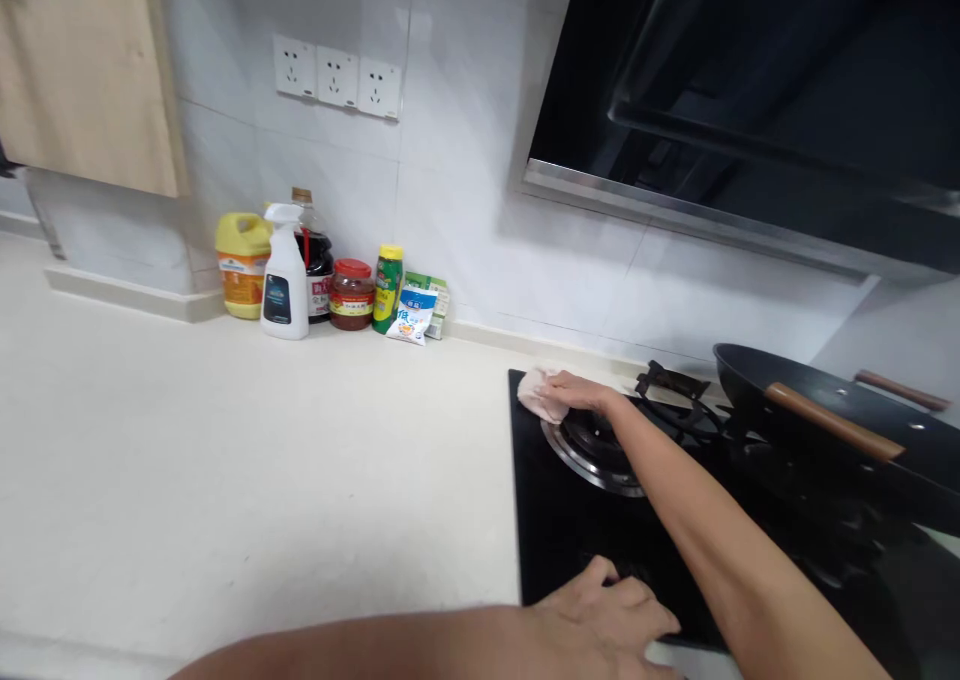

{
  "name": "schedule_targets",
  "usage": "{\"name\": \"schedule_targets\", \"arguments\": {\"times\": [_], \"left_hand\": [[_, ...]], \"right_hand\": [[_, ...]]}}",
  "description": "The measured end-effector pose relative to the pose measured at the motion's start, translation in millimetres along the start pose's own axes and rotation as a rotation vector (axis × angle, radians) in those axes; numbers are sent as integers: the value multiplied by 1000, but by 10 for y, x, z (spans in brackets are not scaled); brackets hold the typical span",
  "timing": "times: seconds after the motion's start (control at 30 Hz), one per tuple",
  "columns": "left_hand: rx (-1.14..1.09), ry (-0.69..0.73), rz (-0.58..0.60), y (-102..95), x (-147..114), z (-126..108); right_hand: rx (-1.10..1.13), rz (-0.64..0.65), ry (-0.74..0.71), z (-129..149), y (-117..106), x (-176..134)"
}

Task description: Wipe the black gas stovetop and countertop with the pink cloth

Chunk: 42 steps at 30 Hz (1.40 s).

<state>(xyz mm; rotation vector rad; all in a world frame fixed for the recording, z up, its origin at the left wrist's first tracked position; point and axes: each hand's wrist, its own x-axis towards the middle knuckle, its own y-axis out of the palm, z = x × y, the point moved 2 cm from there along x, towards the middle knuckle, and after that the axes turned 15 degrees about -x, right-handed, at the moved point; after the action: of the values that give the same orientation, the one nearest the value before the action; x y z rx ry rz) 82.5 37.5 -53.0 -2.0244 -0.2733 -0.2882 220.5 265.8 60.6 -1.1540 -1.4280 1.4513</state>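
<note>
My right hand point(576, 391) is closed on a pale pinkish cloth point(541, 396), which lies against the back left corner of the black gas stove point(544, 520). Just beside the cloth is the left burner point(596, 440) with its shiny metal ring; my forearm crosses over part of it. My left hand point(611, 615) is at the stove's front edge, palm down with its fingers apart and slightly bent. Nothing shows in that hand.
A black wok point(817, 400) with wooden handles stands on the stove's right side, near a loose black pan support point(679, 390). The range hood point(750, 110) overhangs. Along the wall stand a white spray bottle point(285, 275), a yellow jug point(244, 265), a red-lidded jar point(352, 295) and seasonings.
</note>
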Motion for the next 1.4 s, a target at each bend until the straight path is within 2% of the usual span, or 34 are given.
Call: {"name": "schedule_targets", "arguments": {"times": [0.13,0.23,0.37,0.53,0.63,0.7,0.83,0.9,1.0,1.13,1.23,1.3,1.4], "left_hand": [[-82,-28,40,-151,-94,-124],[-167,-81,116,-328,-145,-265],[-277,-140,165,-489,-180,-396],[-309,-181,157,-534,-175,-431],[-290,-178,169,-568,-167,-455],[-272,-166,180,-590,-168,-472],[-244,-141,156,-603,-174,-480],[-239,-143,155,-593,-172,-473],[-248,-156,163,-575,-161,-467],[-256,-165,152,-564,-144,-466],[-252,-165,149,-553,-142,-467],[-248,-173,153,-543,-143,-469],[-243,-187,149,-532,-147,-470]], "right_hand": [[107,-16,-70,457,40,-164],[249,-104,-52,615,129,-480],[453,-134,22,482,310,-1051],[460,-67,135,150,398,-1591],[339,-21,158,44,343,-1700],[133,-34,151,19,302,-1720],[-308,-178,151,24,313,-1863],[-411,-233,282,3,363,-2021],[-409,-154,524,-46,446,-2233],[-325,-4,622,-39,486,-2172],[-319,17,619,-51,470,-1938],[-321,26,616,-140,461,-1806],[-282,86,581,-425,461,-1710]]}}
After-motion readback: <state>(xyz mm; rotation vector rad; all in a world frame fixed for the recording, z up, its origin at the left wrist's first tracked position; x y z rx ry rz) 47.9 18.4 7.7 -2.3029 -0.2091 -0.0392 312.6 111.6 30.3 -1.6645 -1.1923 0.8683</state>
